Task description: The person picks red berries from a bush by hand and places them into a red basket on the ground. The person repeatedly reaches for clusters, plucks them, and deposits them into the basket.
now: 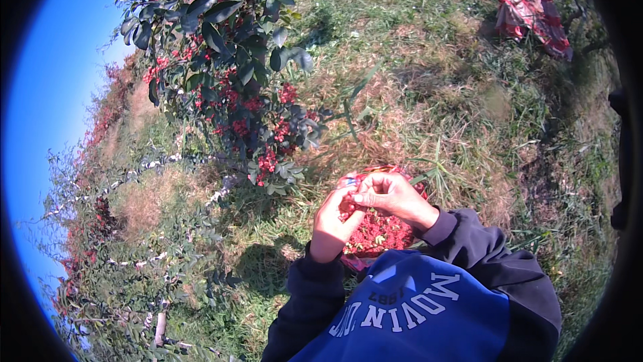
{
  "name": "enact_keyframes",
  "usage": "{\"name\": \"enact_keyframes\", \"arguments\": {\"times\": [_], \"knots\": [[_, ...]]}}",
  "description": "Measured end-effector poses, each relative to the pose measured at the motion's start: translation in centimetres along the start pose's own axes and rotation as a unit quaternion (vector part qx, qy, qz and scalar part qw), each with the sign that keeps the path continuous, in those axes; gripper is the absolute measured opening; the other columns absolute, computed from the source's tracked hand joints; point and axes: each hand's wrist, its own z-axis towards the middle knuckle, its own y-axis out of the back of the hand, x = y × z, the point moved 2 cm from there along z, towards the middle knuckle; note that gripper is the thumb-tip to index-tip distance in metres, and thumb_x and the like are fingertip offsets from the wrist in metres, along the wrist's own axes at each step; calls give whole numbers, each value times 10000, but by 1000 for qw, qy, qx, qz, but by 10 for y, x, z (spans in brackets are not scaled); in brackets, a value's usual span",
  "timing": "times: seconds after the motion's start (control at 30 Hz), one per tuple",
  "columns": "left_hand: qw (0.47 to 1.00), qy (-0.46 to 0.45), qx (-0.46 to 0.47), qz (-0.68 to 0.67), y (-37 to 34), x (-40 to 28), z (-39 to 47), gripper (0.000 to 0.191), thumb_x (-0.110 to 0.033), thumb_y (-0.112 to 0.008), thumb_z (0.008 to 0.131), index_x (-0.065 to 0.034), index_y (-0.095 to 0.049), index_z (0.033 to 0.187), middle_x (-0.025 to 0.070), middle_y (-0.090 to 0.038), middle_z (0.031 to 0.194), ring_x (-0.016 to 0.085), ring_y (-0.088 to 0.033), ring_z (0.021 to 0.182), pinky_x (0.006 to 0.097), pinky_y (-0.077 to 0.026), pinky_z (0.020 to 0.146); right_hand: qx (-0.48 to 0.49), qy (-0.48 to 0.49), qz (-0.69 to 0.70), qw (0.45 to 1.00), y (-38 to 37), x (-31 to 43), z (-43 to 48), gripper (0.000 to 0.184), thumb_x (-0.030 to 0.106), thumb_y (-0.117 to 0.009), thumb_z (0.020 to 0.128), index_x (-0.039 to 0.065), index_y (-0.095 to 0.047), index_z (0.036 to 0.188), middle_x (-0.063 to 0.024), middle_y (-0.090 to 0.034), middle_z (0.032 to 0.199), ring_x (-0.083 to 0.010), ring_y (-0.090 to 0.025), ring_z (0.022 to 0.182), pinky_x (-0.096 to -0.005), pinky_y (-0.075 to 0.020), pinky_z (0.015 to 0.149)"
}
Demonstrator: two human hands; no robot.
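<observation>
My left hand (334, 219) is cupped around a few red berries (346, 206) in front of my chest. Touching its fingertips, my right hand (394, 198) has thumb and forefinger pinched together; whether a berry is between them cannot be told. Below both hands lies a heap of small red berries (382, 234) with bits of green leaf, in a container (357, 263) with a reddish rim, mostly hidden by my hands and sweatshirt. Something blue shows at the fingers of my left hand.
A leafy tree with red berry clusters (266, 161) stands ahead and to the left. Grass and weeds (452, 161) cover the ground. A red and white cloth or bag (532, 15) is at the upper right. More shrubs with pale stems (159, 329) grow at the lower left.
</observation>
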Motion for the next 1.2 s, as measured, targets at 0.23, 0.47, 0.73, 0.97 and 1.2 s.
{"name": "enact_keyframes", "arguments": {"times": [0.23, 0.47, 0.73, 0.97, 1.2], "knots": [[986, 75, 10, -148, 6, -7, 0, 257, 26, -590, 744, 34, -479, 976, 64, -573, 880, 101, -553, 807, 218, -445, 732, -9, -67, 126, 990, 8, -11, -1, 200, 225, -517, 855, 47, -541, 769, -5, -555, 626, -37, -431, 421, -160, -310, 358], [999, 29, 40, -11, 19, 16, -4, 244, 16, -596, 734, 17, -499, 958, 69, -550, 941, 108, -535, 853, 242, -442, 756, -56, -108, 291, 949, 15, -8, 1, 166, 123, -478, 856, -8, -535, 941, -59, -579, 772, -89, -513, 585, -179, -432, 501], [984, 77, 157, 43, 20, 38, -8, 322, -169, -639, 742, -69, -555, 1035, 74, -529, 1062, 187, -517, 984, 327, -435, 819, -287, -60, 382, 876, 166, -82, -45, 126, 60, -485, 806, -16, -524, 899, -100, -575, 861, -178, -561, 739, -264, -495, 658], [984, 48, -90, 149, 82, 67, 33, 328, -96, -646, 710, -31, -531, 1010, 108, -569, 943, 209, -572, 862, 296, -449, 754, -625, 171, 369, 666, 385, -121, -197, 611, 195, -578, 758, 44, -227, 1235, -148, -190, 1311, -307, -412, 1079, -467, -424, 847], [797, -66, -228, 556, 115, 81, 119, 470, -167, -681, 619, -88, -522, 1054, 97, -500, 1054, 278, -463, 978, 369, -395, 822, -642, 126, 434, 619, 357, -193, -225, 455, 232, -541, 783, 57, -377, 1171, -117, -423, 1151, -262, -488, 980, -405, -459, 813]]}}
